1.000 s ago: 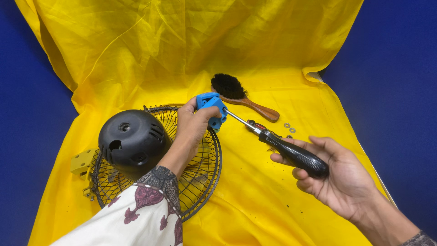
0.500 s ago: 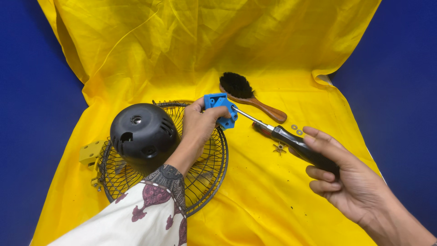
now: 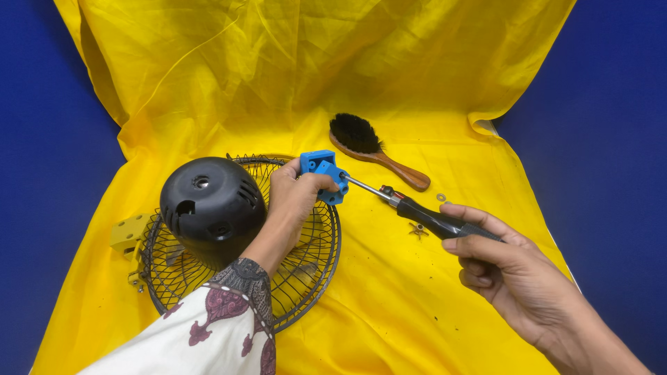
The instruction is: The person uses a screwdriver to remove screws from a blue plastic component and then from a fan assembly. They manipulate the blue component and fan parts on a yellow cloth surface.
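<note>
Blue block (image 3: 324,175) in left hand (image 3: 295,201) grip

Spread over a deep blue backdrop (image 3: 42,173): a crumpled bright yellow cloth (image 3: 389,83). At centre, a wooden-handled brush with black bristles (image 3: 375,149); left, a round black wire fan grille (image 3: 306,278) beneath a domed black plastic motor housing (image 3: 208,205); just beside the grille, a small yellow bracket (image 3: 128,232); right, small metal washers (image 3: 442,198).
</note>
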